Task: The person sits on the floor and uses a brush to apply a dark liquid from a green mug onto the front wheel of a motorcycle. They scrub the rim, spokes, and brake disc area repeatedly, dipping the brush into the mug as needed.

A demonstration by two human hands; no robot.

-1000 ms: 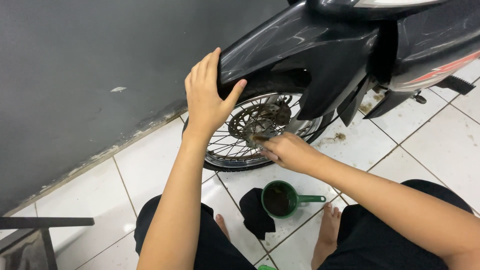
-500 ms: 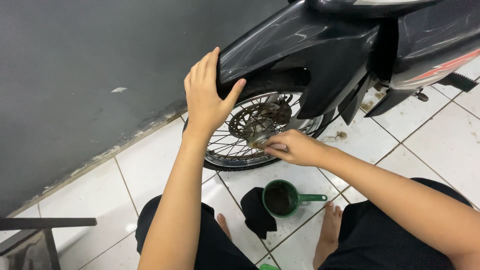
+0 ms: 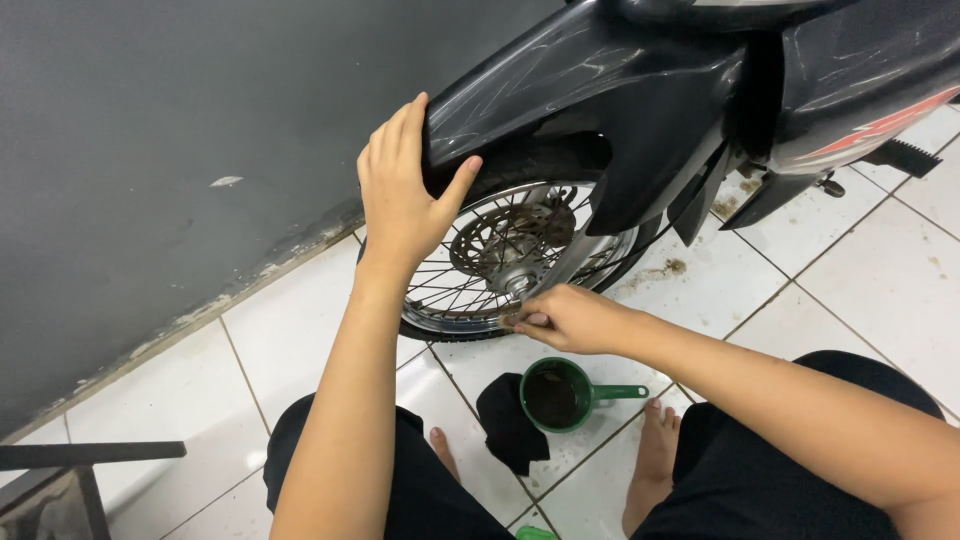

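Squatting barefoot on the white tiled floor [image 3: 850, 270], the person is facing a dark motorcycle filling the upper right of the frame. The left hand [image 3: 400, 195] is gripping the glossy, scratched front fender [image 3: 560, 70], fingers wrapped over its edge and thumb hooked beneath. Below it, at centre frame, the spoked front wheel [image 3: 500, 265] is showing a chrome rim, thin wire spokes and a grimy disc at the hub. The right hand [image 3: 560, 318] is pressing against the lower rim, fingers pinched narrow; what they are holding I cannot tell. Low in the frame, 1 round green plastic scoop [image 3: 565, 393] of dark liquid is sitting beside a crumpled black cloth [image 3: 505, 420]. A shifting knee could likely tip that scoop; fingers risk catching between spokes if the wheel turns.
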